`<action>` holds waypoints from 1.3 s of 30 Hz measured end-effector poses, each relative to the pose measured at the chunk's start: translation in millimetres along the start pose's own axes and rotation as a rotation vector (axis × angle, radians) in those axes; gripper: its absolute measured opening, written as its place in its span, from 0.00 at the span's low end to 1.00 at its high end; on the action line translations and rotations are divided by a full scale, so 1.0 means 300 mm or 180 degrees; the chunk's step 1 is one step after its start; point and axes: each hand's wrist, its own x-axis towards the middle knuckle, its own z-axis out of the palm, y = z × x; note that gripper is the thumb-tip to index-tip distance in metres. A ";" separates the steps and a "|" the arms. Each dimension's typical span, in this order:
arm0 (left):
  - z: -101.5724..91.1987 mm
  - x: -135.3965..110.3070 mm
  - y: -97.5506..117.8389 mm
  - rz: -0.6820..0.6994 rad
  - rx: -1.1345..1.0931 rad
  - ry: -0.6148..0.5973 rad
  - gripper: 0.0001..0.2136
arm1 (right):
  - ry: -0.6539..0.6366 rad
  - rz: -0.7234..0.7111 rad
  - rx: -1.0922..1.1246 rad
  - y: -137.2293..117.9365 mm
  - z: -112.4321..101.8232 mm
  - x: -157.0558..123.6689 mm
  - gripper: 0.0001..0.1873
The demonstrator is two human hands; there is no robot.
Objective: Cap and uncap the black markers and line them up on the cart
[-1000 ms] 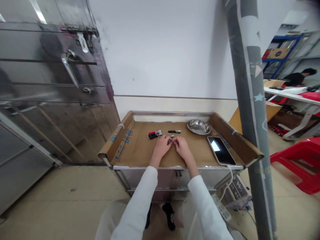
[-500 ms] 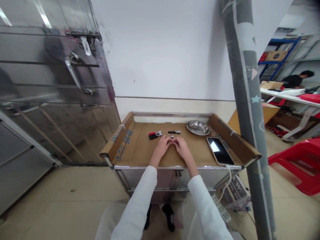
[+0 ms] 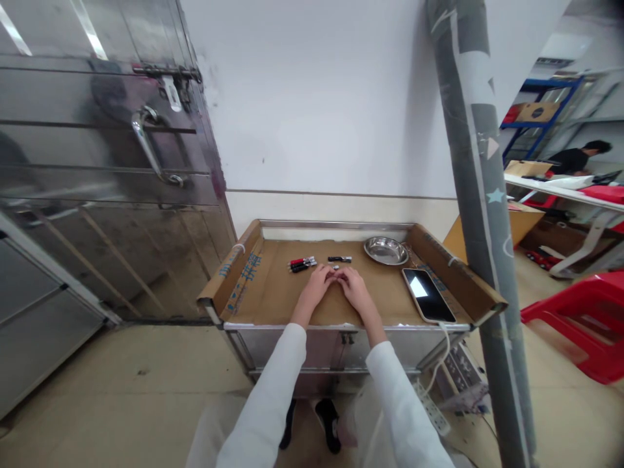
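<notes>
My left hand (image 3: 319, 281) and my right hand (image 3: 351, 282) meet fingertip to fingertip over the cardboard-covered bench top (image 3: 277, 299). Both have their fingers closed around something small that I cannot make out. Just beyond the fingertips, a small silvery piece (image 3: 335, 266) shows. Behind it lies a short black item with a silvery end (image 3: 340, 259). Left of my hands sits a little bunch of red and black pen-like pieces with silvery ends (image 3: 302, 264), side by side on the cardboard.
A round metal dish (image 3: 386, 250) stands at the back right. Near it, a phone (image 3: 429, 296) lies with a white cable (image 3: 446, 351) hanging off the front edge. Cardboard side walls (image 3: 455, 266) border the bench. A wrapped grey pole (image 3: 480, 195) leans at the right; a person (image 3: 578, 159) is far off.
The camera view has shifted very slightly. Both hands stay together in the same place, and the pieces on the bench have not moved.
</notes>
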 end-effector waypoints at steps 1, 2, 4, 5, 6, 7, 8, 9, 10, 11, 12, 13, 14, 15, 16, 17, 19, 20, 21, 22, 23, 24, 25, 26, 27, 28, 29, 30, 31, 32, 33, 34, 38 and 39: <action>0.001 0.000 -0.001 -0.0006 -0.0007 0.0008 0.04 | -0.0002 -0.0010 0.0001 0.000 0.000 0.000 0.09; 0.001 0.000 -0.003 -0.0015 -0.0013 0.0008 0.04 | -0.0003 -0.0016 -0.0001 0.000 0.000 0.000 0.09; 0.003 0.000 -0.005 -0.0031 -0.0019 -0.0004 0.04 | -0.0004 -0.0012 -0.0008 0.002 0.003 0.000 0.09; 0.004 0.000 -0.006 -0.0034 -0.0018 -0.0016 0.05 | -0.0001 -0.0002 -0.0009 0.004 0.005 0.000 0.09; 0.005 0.000 -0.007 -0.0032 -0.0013 -0.0027 0.05 | 0.0006 0.0010 -0.0007 0.005 0.006 0.000 0.10; 0.005 -0.001 -0.007 -0.0026 -0.0003 -0.0038 0.05 | 0.0016 0.0020 -0.0002 0.007 0.008 0.000 0.10; 0.006 -0.001 -0.007 -0.0023 0.0015 -0.0049 0.05 | 0.0020 0.0024 0.0005 0.008 0.009 0.000 0.10; 0.007 -0.002 -0.007 -0.0026 0.0044 -0.0056 0.05 | 0.0025 0.0025 0.0010 0.009 0.011 0.000 0.10; 0.008 -0.003 -0.006 -0.0024 0.0085 -0.0054 0.06 | 0.0029 0.0027 0.0011 0.010 0.011 0.000 0.10; 0.009 -0.003 -0.006 -0.0012 0.0144 -0.0032 0.06 | 0.0031 0.0028 0.0008 0.011 0.012 0.001 0.10; 0.009 -0.004 -0.005 0.0009 0.0230 0.0015 0.07 | 0.0030 0.0027 -0.0007 0.011 0.011 0.001 0.10; 0.011 -0.005 -0.004 0.0034 0.0344 0.0087 0.08 | 0.0025 0.0022 -0.0034 0.011 0.011 0.002 0.10; 0.012 -0.005 -0.003 0.0050 0.0482 0.0180 0.09 | 0.0019 0.0013 -0.0071 0.011 0.010 0.002 0.10; 0.014 -0.006 -0.002 0.0044 0.0632 0.0271 0.10 | 0.0015 0.0001 -0.0112 0.010 0.009 0.002 0.09; 0.016 -0.006 -0.001 0.0011 0.0784 0.0342 0.10 | 0.0011 -0.0012 -0.0154 0.008 0.008 0.002 0.09; 0.018 -0.007 0.000 -0.0043 0.0922 0.0380 0.11 | 0.0010 -0.0025 -0.0194 0.007 0.008 0.003 0.09; 0.022 -0.008 0.003 -0.0158 0.1130 0.0362 0.12 | 0.0022 -0.0035 -0.0257 0.004 0.007 0.002 0.09; 0.024 -0.009 0.003 -0.0200 0.1207 0.0321 0.13 | 0.0030 -0.0035 -0.0282 0.003 0.007 0.002 0.09; 0.026 -0.010 0.004 -0.0234 0.1271 0.0282 0.13 | 0.0035 -0.0033 -0.0302 0.003 0.008 0.002 0.09; 0.028 -0.010 0.005 -0.0266 0.1327 0.0256 0.12 | 0.0040 -0.0030 -0.0318 0.004 0.008 0.002 0.10; 0.028 -0.011 0.005 -0.0295 0.1378 0.0242 0.12 | 0.0045 -0.0024 -0.0329 0.005 0.009 0.002 0.10; 0.029 -0.011 0.005 -0.0317 0.1426 0.0236 0.11 | 0.0051 -0.0019 -0.0337 0.007 0.009 0.002 0.10; 0.029 -0.012 0.005 -0.0333 0.1469 0.0234 0.10 | 0.0056 -0.0017 -0.0344 0.009 0.010 0.001 0.10; 0.029 -0.012 0.005 -0.0343 0.1506 0.0231 0.10 | 0.0059 -0.0015 -0.0349 0.012 0.011 0.001 0.11; 0.029 -0.013 0.005 -0.0347 0.1536 0.0221 0.09 | 0.0062 -0.0012 -0.0350 0.014 0.012 0.001 0.11; 0.029 -0.013 0.004 -0.0344 0.1561 0.0202 0.09 | 0.0063 -0.0008 -0.0351 0.016 0.012 0.000 0.11; 0.029 -0.014 0.003 -0.0342 0.1578 0.0182 0.08 | 0.0064 -0.0001 -0.0351 0.018 0.013 0.000 0.11; 0.029 -0.014 0.002 -0.0340 0.1584 0.0166 0.07 | 0.0068 0.0006 -0.0351 0.019 0.015 -0.001 0.11; 0.029 -0.015 0.001 -0.0338 0.1575 0.0154 0.07 | 0.0073 0.0011 -0.0351 0.020 0.016 -0.001 0.11; 0.028 -0.015 0.000 -0.0334 0.1558 0.0149 0.07 | 0.0084 0.0015 -0.0350 0.021 0.017 -0.002 0.11; 0.028 -0.014 -0.001 -0.0333 0.1537 0.0148 0.07 | 0.0093 0.0018 -0.0351 0.022 0.018 -0.002 0.11; 0.028 -0.014 -0.001 -0.0332 0.1516 0.0148 0.07 | 0.0103 0.0023 -0.0353 0.023 0.018 -0.003 0.11; 0.026 -0.010 0.000 -0.0349 0.1542 0.0115 0.08 | 0.0089 0.0064 -0.0380 0.025 0.017 -0.004 0.11; 0.025 -0.009 0.000 -0.0356 0.1554 0.0105 0.08 | 0.0072 0.0076 -0.0390 0.026 0.016 -0.004 0.11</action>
